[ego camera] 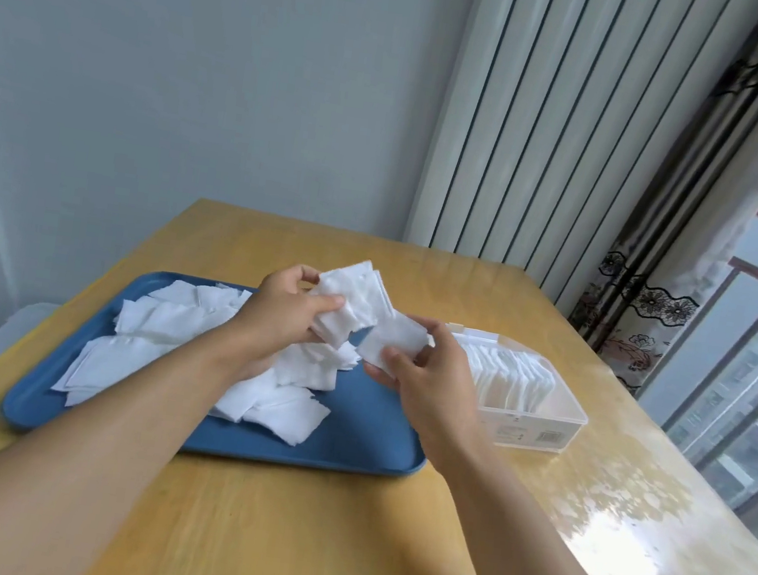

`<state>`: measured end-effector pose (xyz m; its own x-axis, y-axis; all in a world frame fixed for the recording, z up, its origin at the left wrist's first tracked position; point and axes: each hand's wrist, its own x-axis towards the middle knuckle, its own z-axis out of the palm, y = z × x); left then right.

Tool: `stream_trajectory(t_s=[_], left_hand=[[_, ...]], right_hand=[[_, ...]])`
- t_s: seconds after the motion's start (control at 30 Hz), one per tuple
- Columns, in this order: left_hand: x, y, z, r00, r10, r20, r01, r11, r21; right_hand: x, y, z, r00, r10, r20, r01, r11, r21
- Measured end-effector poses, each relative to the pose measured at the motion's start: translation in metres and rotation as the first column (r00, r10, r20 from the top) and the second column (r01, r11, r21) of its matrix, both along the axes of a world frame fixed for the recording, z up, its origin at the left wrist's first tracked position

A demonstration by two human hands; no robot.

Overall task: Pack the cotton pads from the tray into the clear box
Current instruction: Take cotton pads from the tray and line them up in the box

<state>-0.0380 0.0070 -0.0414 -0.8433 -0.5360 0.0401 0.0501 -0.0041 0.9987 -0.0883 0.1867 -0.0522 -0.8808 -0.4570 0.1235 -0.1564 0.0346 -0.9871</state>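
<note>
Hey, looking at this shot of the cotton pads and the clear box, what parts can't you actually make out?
Head view only:
- Small label on the clear box: print too small to read.
- Number of pads in the stack that the left hand grips: edges blur together.
- Pads on the blue tray beneath the left forearm: hidden by it.
- Near end of the box: covered by the right hand, which pinches a few pads.

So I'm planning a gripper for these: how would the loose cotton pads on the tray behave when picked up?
The cotton pads look thin and probably very light. The stack in the left hand fans apart, so sheets likely slip over each other. Those in the clear box stand on edge, suggesting slight stiffness.
</note>
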Motion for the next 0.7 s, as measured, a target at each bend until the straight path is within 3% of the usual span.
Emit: stream_trajectory(t_s=[0.1, 0.33, 0.47, 0.6, 0.7], left_hand=[[-0.003, 0.0, -0.002, 0.996, 0.093, -0.015, -0.092, 0.991, 0.093], [-0.004, 0.022, -0.005, 0.995, -0.101, 0.013, 0.095, 0.97, 0.225], [-0.004, 0.026, -0.003, 0.988, -0.152, 0.009, 0.145, 0.958, 0.248], [-0.002, 0.025, 0.001, 0.985, -0.172, -0.004, 0.164, 0.936, 0.312], [0.001, 0.023, 0.001, 0.985, -0.171, 0.02, 0.159, 0.948, 0.274]], right_hand=[[-0.002, 0.001, 0.003, 0.993, -0.086, -0.085, 0.084, 0.996, -0.027], [0.004, -0.005, 0.001, 0.997, 0.073, 0.025, -0.069, 0.989, -0.132], [-0.004, -0.003, -0.003, 0.991, -0.035, -0.13, 0.039, 0.999, 0.03], [-0.009, 0.002, -0.001, 0.93, -0.009, -0.367, 0.109, 0.961, 0.252], [-0.005, 0.005, 0.007, 0.93, -0.042, -0.366, 0.128, 0.968, 0.214]])
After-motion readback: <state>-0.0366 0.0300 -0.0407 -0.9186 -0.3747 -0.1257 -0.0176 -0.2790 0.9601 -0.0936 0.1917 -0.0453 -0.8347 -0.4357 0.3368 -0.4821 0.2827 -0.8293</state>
